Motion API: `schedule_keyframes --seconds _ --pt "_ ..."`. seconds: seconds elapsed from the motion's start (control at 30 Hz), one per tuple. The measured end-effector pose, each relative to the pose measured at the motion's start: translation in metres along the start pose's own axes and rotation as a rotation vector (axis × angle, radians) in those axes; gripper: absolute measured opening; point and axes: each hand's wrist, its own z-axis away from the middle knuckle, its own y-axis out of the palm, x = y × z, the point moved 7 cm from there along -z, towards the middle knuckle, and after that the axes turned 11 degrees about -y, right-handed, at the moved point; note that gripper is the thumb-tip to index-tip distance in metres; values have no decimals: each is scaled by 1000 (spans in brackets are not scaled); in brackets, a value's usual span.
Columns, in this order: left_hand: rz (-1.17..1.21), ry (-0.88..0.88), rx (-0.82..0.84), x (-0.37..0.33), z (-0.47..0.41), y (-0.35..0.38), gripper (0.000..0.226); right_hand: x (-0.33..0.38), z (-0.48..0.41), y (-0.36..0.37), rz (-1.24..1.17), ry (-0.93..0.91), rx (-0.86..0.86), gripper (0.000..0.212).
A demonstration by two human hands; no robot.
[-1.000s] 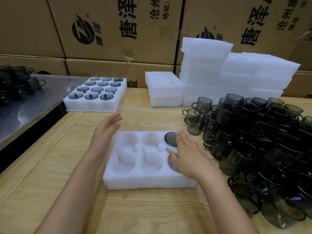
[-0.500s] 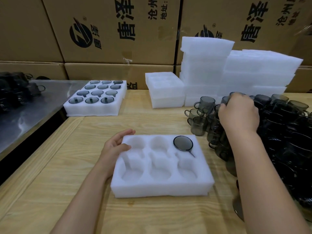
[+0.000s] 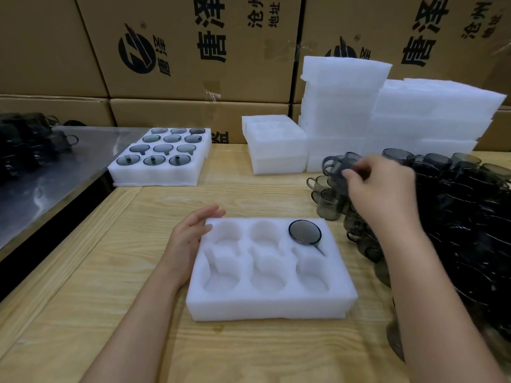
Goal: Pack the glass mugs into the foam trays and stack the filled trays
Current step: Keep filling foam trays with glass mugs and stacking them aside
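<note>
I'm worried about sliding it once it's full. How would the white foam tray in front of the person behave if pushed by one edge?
The foam tray looks thick and blocky, so it probably stays fairly stiff. Holding only one mug, it is likely very light and may skid on the smooth wooden table. The left hand resting against its edge suggests it needs steadying.

Two hands in view: left hand (image 3: 190, 239) flat against near foam tray (image 3: 271, 305), right hand (image 3: 384, 192) with one smoky mug (image 3: 341, 170) in grip. Near tray: six pockets, one mug seated (image 3: 305, 232), five free. Far tray (image 3: 154, 172) left of grip: twelve mugs, full. Loose mug heap (image 3: 464, 205) beside grip: too many to count. Cardboard boxes (image 3: 193, 45) behind: several.
</note>
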Motion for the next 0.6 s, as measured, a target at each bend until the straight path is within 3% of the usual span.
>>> schedule_keyframes --seconds 0.17,0.3,0.47,0.6 --pt "-40 98 -61 -9 4 -1 36 44 36 39 -289 -179 101 2" --pt "-293 310 -33 -30 22 20 27 61 60 60 -390 -257 157 4" --pt "-670 385 25 -34 34 54 27 72 73 67 -482 -300 196 5" --pt "-724 399 78 -36 39 63 21 71 79 67 -591 -272 212 8"
